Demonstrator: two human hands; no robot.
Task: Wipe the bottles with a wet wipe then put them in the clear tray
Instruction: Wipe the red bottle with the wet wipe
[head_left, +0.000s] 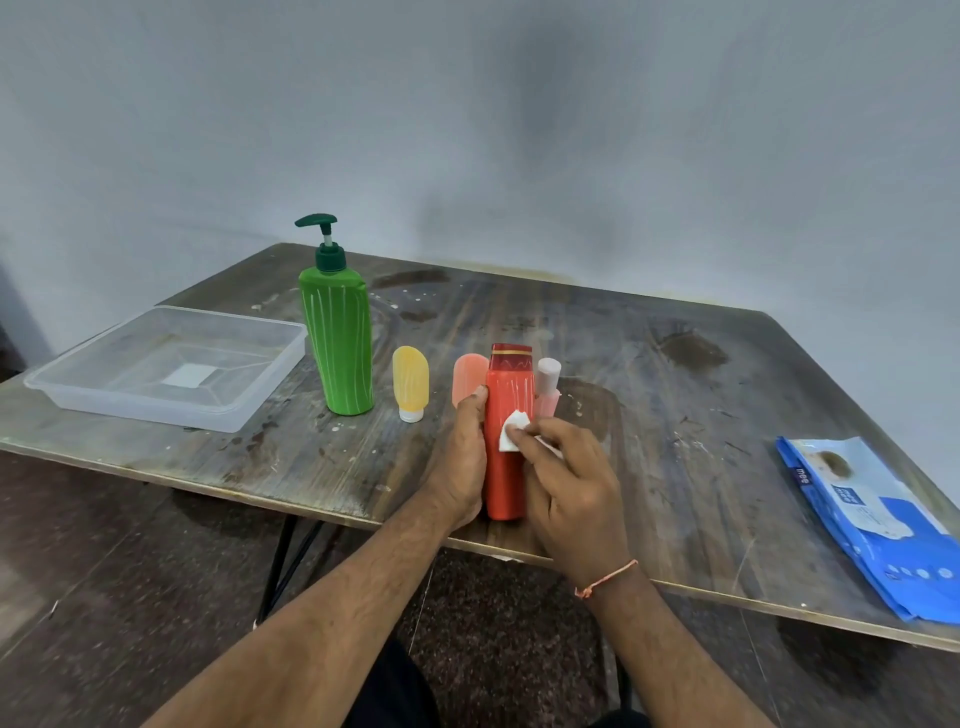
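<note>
Here left hand (460, 457) fingers grip red bottle (506, 415); right hand (566, 483) fingers pinch wipe (513, 430) against it.

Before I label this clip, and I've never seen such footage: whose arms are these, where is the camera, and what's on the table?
One picture, from a camera worn on a person's head, looking down at their own bare hands. The left hand steadies an upright red bottle; the right hand presses a white wipe against it. On the table stand a green pump bottle, a yellow bottle and two pinkish ones, partly hidden. The clear tray at left holds no bottles; a blue wipe pack lies right.
</note>
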